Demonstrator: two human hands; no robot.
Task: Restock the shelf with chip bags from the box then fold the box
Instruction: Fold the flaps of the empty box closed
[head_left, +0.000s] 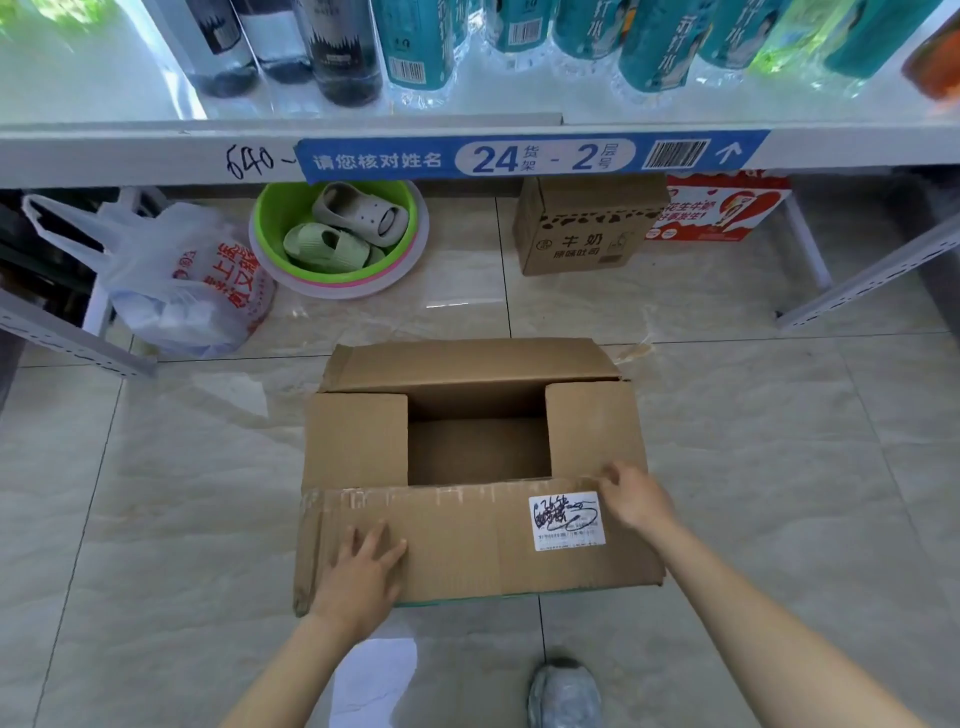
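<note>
The near flap of the box (470, 467) (it looks empty) should be pressed flat by the left hand (358, 569), fingers straight, while the right hand (636, 499) pinches its edge.

Plain brown cardboard box (470, 478) bearing a white label (567, 521) scribbled over in black ink, on beige marbled floor tiles (779, 467). White shelf edge (130, 156) with a blue strip (530, 155) lettered in white; teal-labelled bottles (654, 41) above. Green basin (270, 218) holding one pale green and one grey slipper; white bag (176, 280) printed in red.
</note>
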